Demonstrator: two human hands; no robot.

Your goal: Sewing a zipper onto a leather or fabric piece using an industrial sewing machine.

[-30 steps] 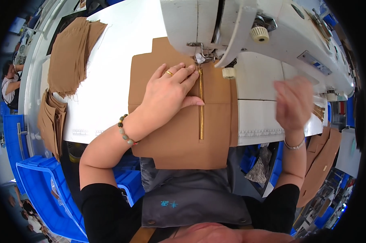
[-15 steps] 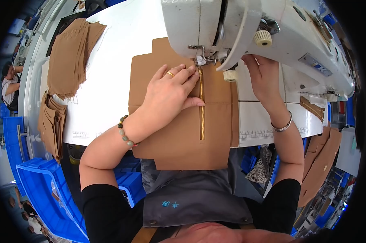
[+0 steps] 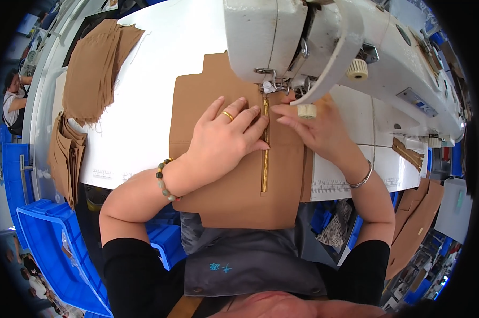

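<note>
A brown fabric panel (image 3: 223, 196) lies flat under the white sewing machine (image 3: 388, 58), its front part hanging past the table edge. A gold-toothed zipper (image 3: 265, 169) runs down the panel from below the presser foot (image 3: 270, 87). My left hand (image 3: 223, 127) rests flat on the panel left of the zipper, fingers spread, thumb tip on the zipper. Right of the zipper, my right hand (image 3: 319, 124) is over the panel near the presser foot, thumb and fingers apart. Part of that hand is hidden behind a machine knob and guard.
Stacked brown fabric pieces (image 3: 91, 74) lie on the white table (image 3: 144, 132) at the far left, with folded ones (image 3: 67, 159) hanging over its edge. A short zipper piece (image 3: 407, 153) lies at the right. A blue bin (image 3: 54, 249) stands lower left; brown panels (image 3: 417, 222) hang lower right.
My right hand has come from behind the machine head leftward and nearer, over the panel beside the zipper. My left hand has shifted slightly nearer along the panel.
</note>
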